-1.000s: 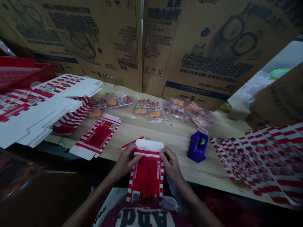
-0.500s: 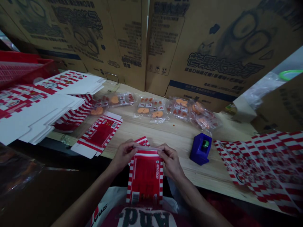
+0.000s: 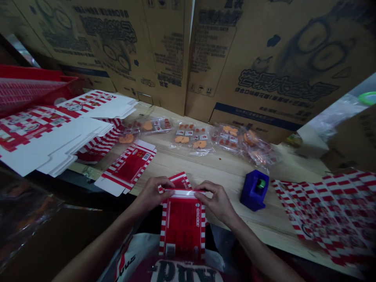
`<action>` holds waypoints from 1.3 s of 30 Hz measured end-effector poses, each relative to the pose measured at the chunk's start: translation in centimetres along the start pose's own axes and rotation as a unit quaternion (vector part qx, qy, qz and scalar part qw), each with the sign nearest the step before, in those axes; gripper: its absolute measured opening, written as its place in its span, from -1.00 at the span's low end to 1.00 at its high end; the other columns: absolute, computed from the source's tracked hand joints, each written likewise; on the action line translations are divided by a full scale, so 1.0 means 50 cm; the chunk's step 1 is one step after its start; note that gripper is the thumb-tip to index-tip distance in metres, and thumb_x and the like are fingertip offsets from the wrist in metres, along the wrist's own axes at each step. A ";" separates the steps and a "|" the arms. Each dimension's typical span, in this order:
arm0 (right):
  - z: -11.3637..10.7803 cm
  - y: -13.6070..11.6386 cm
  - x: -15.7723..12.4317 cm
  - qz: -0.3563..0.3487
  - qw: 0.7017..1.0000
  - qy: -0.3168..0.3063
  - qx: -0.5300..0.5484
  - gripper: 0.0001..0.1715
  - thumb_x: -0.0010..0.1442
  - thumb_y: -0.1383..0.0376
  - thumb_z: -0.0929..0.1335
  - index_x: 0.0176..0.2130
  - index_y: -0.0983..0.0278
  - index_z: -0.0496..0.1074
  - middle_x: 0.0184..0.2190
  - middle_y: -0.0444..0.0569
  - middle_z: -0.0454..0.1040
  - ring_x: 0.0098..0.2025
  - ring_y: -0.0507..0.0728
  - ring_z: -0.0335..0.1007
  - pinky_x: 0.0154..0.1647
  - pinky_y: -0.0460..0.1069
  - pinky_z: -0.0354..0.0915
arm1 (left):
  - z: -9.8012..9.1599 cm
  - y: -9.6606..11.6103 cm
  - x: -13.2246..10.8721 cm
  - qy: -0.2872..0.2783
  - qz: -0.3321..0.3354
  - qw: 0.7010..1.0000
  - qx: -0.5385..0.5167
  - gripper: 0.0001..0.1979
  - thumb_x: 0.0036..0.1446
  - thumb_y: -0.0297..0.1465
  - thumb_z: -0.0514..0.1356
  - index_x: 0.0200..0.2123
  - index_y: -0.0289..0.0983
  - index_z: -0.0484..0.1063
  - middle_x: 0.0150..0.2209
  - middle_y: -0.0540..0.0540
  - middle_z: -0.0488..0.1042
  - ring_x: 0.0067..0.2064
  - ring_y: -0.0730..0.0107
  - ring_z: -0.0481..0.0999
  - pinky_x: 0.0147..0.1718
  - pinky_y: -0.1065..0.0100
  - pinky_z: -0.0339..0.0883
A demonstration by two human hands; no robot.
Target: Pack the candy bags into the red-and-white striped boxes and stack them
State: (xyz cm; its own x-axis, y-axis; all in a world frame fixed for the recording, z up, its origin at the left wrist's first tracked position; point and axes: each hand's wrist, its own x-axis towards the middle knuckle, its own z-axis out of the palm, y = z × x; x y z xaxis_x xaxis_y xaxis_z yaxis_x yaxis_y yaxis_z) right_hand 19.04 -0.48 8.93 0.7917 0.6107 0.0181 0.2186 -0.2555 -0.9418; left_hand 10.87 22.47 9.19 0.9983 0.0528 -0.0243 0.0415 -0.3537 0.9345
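While the left hand (image 3: 151, 194) and right hand (image 3: 216, 202) pinch, fingers curled, the folded top edge of a red-striped carton (image 3: 182, 227) hanging below them, a blue tape dispenser (image 3: 255, 190) sits just beyond the right hand and a flat carton blank (image 3: 127, 168) lies past the left

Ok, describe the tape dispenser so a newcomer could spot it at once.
Find the wooden workbench below the big cardboard cartons. Between the person's right hand and the red-and-white printed sheets sits the tape dispenser: the only solid blue object, with a green centre.
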 end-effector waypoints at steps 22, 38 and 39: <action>-0.019 -0.023 -0.008 -0.060 0.998 -0.020 -0.020 -0.83 0.20 0.24 0.36 -0.30 0.25 0.55 -0.35 -0.03 0.56 -0.30 0.12 0.46 -0.30 -0.04 0.33 | 0.000 0.005 -0.005 0.004 0.122 0.992 0.031 -0.87 0.08 -0.34 0.29 -0.38 -0.30 0.55 -0.38 -0.12 0.54 -0.30 0.29 0.52 -0.28 0.36 0.35; 0.035 0.040 -0.091 -0.058 0.984 0.165 0.034 -0.85 0.23 0.28 0.33 -0.29 0.18 0.53 -0.24 -0.01 0.57 -0.14 0.18 0.49 -0.06 0.08 0.38 | 0.123 -0.023 -0.004 0.068 0.009 0.974 -0.214 -0.87 -0.01 -0.34 0.33 -0.40 -0.28 0.53 -0.29 -0.10 0.52 -0.21 0.26 0.50 -0.17 0.32 0.34; 0.037 0.045 -0.096 -0.051 0.984 0.167 0.036 -0.84 0.24 0.27 0.32 -0.26 0.17 0.53 -0.22 -0.01 0.56 -0.12 0.18 0.48 -0.04 0.09 0.37 | 0.129 -0.024 -0.001 0.070 -0.010 0.973 -0.219 -0.85 -0.04 -0.33 0.35 -0.43 -0.28 0.52 -0.32 -0.09 0.53 -0.23 0.26 0.49 -0.19 0.32 0.34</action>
State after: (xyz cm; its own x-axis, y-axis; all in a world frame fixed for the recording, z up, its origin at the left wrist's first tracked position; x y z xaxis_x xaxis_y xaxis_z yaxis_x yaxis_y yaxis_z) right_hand 14.69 -2.60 6.13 0.9136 0.3473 0.2112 0.2750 -0.1455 -0.9504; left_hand 11.05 16.89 5.80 0.9808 0.1933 -0.0249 0.0098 0.0787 0.9969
